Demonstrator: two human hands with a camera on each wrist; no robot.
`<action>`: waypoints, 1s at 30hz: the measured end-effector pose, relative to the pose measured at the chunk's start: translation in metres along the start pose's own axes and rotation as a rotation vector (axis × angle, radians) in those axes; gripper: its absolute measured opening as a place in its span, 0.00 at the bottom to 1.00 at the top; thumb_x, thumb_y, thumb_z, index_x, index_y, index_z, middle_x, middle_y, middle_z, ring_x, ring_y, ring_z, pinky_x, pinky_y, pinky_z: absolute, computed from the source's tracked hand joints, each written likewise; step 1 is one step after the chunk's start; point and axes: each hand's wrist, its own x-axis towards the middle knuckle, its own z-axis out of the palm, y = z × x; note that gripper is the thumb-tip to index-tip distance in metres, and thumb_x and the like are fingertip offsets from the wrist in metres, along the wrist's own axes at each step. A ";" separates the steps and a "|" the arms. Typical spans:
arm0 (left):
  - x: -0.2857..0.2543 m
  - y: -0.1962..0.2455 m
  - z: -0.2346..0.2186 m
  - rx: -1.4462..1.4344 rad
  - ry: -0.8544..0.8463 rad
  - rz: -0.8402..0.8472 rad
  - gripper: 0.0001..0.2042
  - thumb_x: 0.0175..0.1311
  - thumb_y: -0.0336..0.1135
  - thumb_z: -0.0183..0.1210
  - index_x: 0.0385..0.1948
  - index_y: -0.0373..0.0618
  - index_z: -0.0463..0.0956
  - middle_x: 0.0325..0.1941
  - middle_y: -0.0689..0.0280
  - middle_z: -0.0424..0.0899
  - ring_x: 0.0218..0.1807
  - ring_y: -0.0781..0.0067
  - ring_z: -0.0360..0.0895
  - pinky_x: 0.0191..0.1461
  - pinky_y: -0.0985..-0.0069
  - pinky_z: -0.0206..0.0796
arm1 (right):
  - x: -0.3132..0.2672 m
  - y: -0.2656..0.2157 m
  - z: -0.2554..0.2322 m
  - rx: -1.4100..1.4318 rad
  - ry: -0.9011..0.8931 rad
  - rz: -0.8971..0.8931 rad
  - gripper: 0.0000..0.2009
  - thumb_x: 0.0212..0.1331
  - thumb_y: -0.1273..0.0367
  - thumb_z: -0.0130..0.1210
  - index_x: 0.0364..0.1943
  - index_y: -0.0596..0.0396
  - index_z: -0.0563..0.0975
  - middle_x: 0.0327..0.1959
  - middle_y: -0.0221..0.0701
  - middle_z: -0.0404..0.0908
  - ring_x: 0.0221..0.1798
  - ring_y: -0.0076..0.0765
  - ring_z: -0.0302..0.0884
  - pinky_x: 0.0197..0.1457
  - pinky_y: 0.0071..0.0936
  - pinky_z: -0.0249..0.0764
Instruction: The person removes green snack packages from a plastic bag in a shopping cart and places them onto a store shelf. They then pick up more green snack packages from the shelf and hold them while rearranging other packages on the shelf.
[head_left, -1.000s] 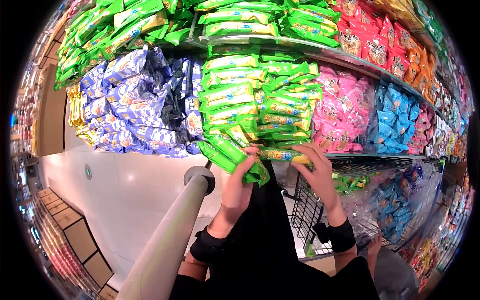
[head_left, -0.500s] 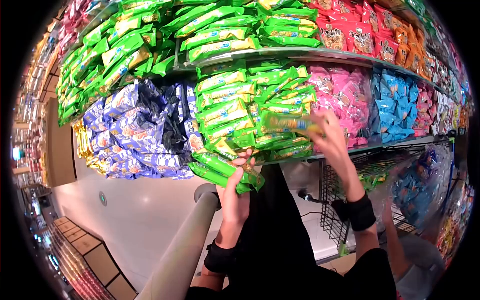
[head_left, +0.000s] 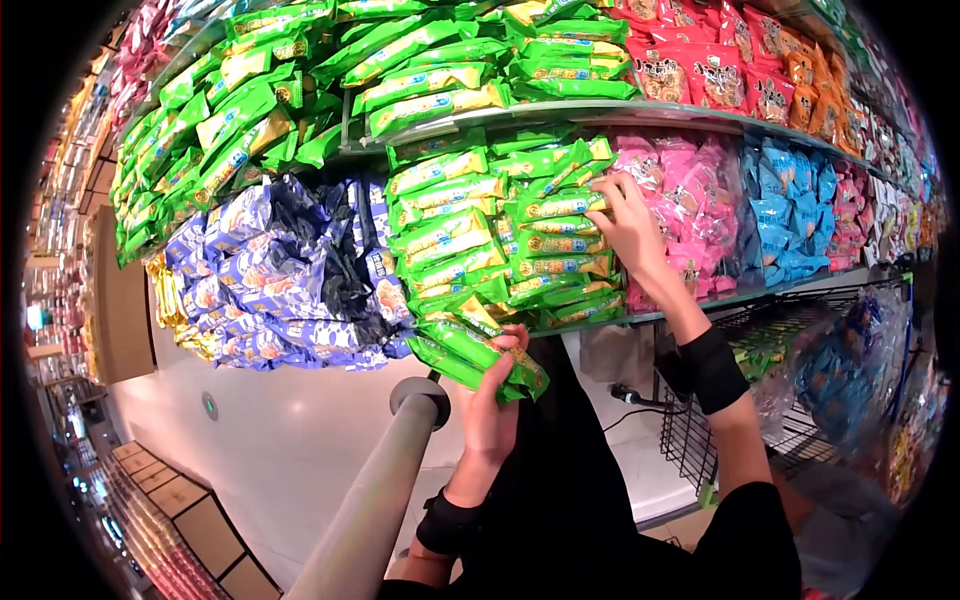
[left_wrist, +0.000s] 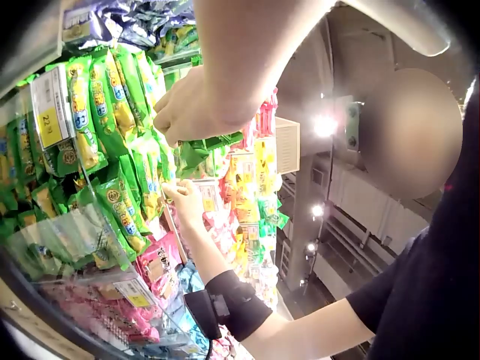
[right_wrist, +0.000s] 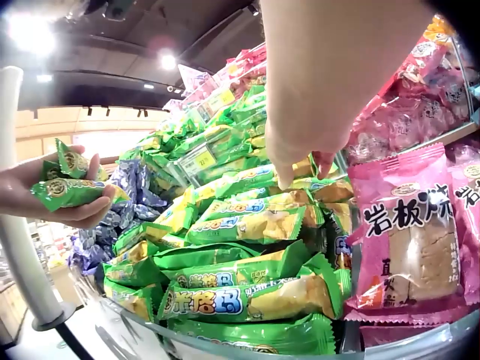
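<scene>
My left hand (head_left: 488,405) grips a small bunch of green snack packets (head_left: 462,352) just below the front of the shelf. In the right wrist view those packets (right_wrist: 69,193) stick out on both sides of the fingers. My right hand (head_left: 637,238) is at the right end of a green and yellow snack packet (head_left: 562,206) in the stacked pile, its thumb and forefinger pinching that end. In the right wrist view the wrist and forearm cover much of this grip. Similar packets (right_wrist: 217,300) lie in rows around it.
Purple packets (head_left: 265,265) are heaped left of the green pile, pink bags (head_left: 690,200) and blue bags (head_left: 790,215) right of it. An upper glass shelf (head_left: 560,112) overhangs. Below right stands a wire cart (head_left: 690,440); a thick pale pole (head_left: 365,500) rises at the left.
My right hand has carried a packet from beside the left hand up and over to the right column of the pile. The left hand keeps its bunch near the shelf front.
</scene>
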 end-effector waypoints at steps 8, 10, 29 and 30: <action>0.002 -0.001 0.007 -0.011 -0.015 -0.025 0.09 0.59 0.25 0.53 0.41 0.36 0.72 0.47 0.59 0.74 0.57 0.61 0.70 0.70 0.60 0.52 | 0.000 -0.012 0.006 -0.010 -0.012 -0.138 0.16 0.46 0.75 0.63 0.41 0.56 0.74 0.41 0.37 0.71 0.45 0.45 0.72 0.45 0.35 0.71; 0.002 0.000 0.006 0.011 -0.017 -0.036 0.09 0.59 0.25 0.53 0.41 0.35 0.72 0.48 0.59 0.74 0.56 0.62 0.70 0.70 0.60 0.52 | -0.003 -0.010 0.005 -0.031 0.024 -0.190 0.15 0.46 0.76 0.62 0.40 0.56 0.74 0.40 0.36 0.71 0.44 0.44 0.72 0.45 0.34 0.71; 0.004 -0.001 -0.007 -0.034 -0.011 -0.062 0.09 0.58 0.21 0.52 0.41 0.33 0.73 0.50 0.57 0.73 0.58 0.59 0.69 0.69 0.62 0.53 | 0.067 0.033 0.021 0.227 0.123 0.245 0.07 0.49 0.71 0.63 0.29 0.58 0.78 0.25 0.32 0.72 0.27 0.28 0.71 0.33 0.25 0.68; 0.003 -0.001 -0.005 -0.025 -0.009 -0.066 0.09 0.58 0.21 0.52 0.41 0.33 0.73 0.50 0.57 0.73 0.58 0.59 0.69 0.69 0.62 0.53 | 0.066 0.029 0.021 0.235 0.124 0.191 0.07 0.48 0.71 0.63 0.28 0.59 0.78 0.24 0.31 0.71 0.28 0.27 0.70 0.33 0.24 0.67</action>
